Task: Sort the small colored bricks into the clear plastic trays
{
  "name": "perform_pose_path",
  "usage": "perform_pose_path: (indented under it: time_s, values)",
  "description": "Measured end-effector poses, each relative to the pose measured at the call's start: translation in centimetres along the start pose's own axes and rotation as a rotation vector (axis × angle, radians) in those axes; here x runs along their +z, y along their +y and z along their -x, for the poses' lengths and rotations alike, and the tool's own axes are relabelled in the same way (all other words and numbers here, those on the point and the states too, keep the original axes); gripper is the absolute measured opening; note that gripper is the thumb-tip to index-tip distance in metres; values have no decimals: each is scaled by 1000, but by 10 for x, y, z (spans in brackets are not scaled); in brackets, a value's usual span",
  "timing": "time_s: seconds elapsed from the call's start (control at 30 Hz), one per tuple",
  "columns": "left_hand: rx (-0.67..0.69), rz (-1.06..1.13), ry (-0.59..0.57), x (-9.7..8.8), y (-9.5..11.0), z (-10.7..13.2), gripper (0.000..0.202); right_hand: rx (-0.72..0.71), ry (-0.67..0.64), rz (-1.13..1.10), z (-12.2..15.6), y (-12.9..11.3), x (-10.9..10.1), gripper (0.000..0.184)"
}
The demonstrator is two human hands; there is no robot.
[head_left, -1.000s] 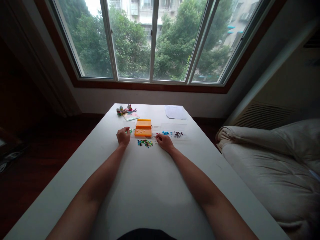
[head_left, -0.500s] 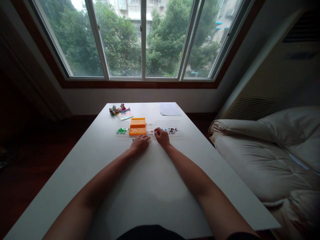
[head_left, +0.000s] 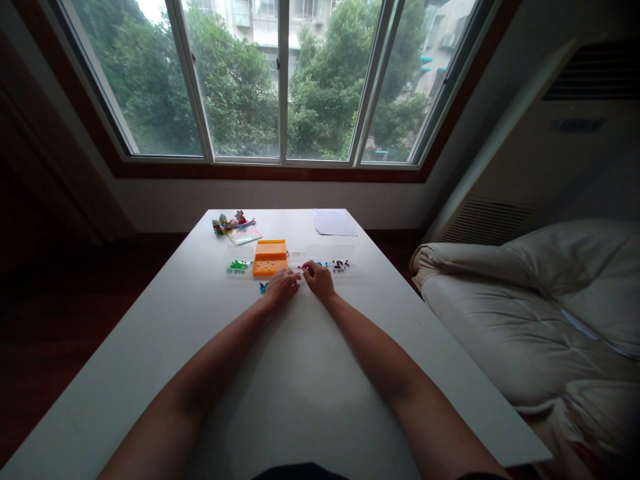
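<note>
My left hand (head_left: 283,285) lies low over the white table (head_left: 300,360), just in front of an open orange case (head_left: 271,268), fingers stretched to the right. Close by its left side is a small blue piece (head_left: 263,288), partly covered by the hand. My right hand (head_left: 319,280) reaches over a clear plastic box with thumb and fingers pinched together; whatever they hold is too small to make out. Tiny red bits (head_left: 300,268) show beside its fingertips. Blue bits (head_left: 323,264) and dark brown bits (head_left: 341,265) lie in the box to its right.
Green bits (head_left: 239,266) sit in a clear box left of the orange case. Small colourful figures (head_left: 234,223) and a pastel sheet (head_left: 244,235) are at the back left, white paper (head_left: 335,223) at the back right. A cushioned couch (head_left: 480,320) flanks the table.
My left hand has shifted slightly right relative to the orange case, uncovering more of the blue piece. My right hand stays pinched by the red bits. The whole view has shifted slightly.
</note>
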State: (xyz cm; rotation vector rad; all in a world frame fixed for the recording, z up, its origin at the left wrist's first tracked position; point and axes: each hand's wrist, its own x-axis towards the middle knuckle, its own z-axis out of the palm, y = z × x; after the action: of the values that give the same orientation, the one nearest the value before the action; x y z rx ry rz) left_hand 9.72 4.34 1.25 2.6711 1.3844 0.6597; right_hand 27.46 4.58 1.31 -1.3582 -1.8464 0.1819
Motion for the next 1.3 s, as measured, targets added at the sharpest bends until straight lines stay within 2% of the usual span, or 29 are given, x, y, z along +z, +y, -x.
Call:
perform_pose_path:
  time_s: [0.57, 0.7, 0.83, 1.3]
  values:
    - [-118, 19, -54, -6, 14, 6, 17, -32, 11, -50, 0, 2, 2, 18]
    - [-129, 46, -11, -5, 10, 8, 29, -36, 8, -55, 0, 2, 2, 17]
    - [-117, 11, -24, -4, 9, 8, 16, -53, 18, -51, 0, 3, 3, 16]
    - [-77, 6, 6, -5, 9, 11, 17, -43, 5, -48, 1, 2, 3, 17]
